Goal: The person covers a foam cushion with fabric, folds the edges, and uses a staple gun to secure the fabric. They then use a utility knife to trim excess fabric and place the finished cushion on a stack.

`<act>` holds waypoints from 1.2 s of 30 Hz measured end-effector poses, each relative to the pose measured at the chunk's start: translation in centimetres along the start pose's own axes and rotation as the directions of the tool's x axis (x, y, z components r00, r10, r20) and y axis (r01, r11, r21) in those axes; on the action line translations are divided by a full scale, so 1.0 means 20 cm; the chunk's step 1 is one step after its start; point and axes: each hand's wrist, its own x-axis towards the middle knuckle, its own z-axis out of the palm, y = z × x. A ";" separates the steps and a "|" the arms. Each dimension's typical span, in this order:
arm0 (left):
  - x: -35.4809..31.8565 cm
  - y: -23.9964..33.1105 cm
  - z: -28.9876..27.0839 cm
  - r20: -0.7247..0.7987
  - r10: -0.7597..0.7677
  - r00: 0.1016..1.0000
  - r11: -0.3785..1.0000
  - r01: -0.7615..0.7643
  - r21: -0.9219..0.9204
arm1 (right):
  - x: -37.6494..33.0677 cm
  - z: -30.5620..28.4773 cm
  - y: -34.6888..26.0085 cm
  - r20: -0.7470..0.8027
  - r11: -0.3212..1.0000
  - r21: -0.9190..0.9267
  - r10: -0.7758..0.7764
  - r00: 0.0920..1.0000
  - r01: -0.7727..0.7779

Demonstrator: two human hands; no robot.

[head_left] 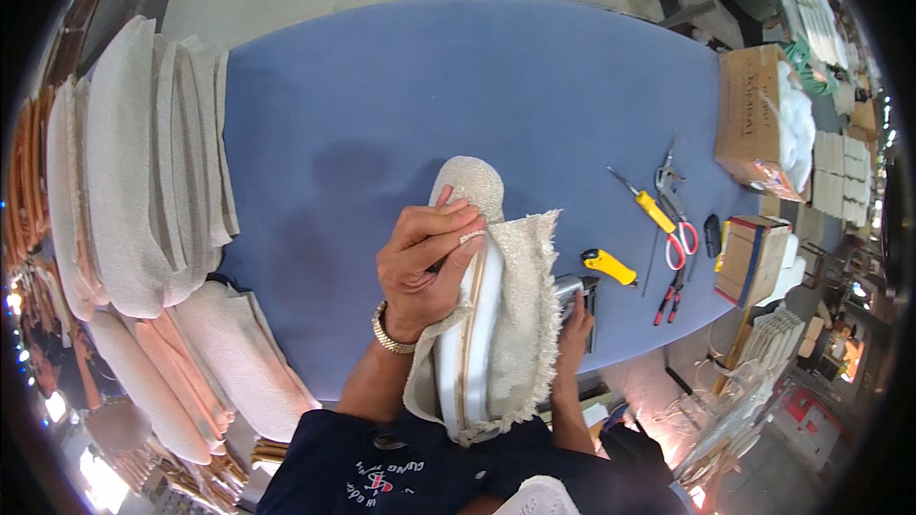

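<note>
Blue padded table (458,67) with yellow utility knife (609,267), yellow-handled screwdriver (651,207), red-handled scissors (679,234), cardboard box (749,114).

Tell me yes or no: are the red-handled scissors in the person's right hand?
No: the red-handled scissors lie on the blue table, apart from the right hand, which holds a metal stapler-like tool.

1. Padded panel (472,324) stands on edge at table's (382,95) near side, btwn both hands.
2. Panel stacks (143,181) left of table.
3. Knife (609,266), scissors (679,238), boxes (754,114) on right.
</note>
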 end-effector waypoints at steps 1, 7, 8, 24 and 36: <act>0.00 0.00 0.00 0.000 0.015 1.000 1.000 -0.015 0.002 | 0.02 0.00 0.00 0.035 0.999 0.000 0.036 0.999 -0.036; 0.01 -0.02 -0.04 0.025 0.065 0.998 0.997 -0.066 0.040 | 0.22 -0.38 0.00 0.133 0.829 0.551 0.028 0.991 -0.098; 0.02 -0.02 -0.04 0.031 0.068 0.997 0.997 -0.069 0.037 | 0.28 -0.52 -0.04 0.202 0.805 0.553 0.121 0.972 -0.215; 0.02 -0.07 -0.03 0.037 0.057 0.998 0.997 -0.055 -0.058 | 0.71 -0.91 -1.14 0.398 0.654 0.297 -0.747 0.533 0.696; 0.07 -0.13 -0.09 0.010 -0.019 1.000 0.996 0.020 -0.088 | 0.84 -0.83 -1.27 0.575 0.709 0.291 -0.667 0.475 0.643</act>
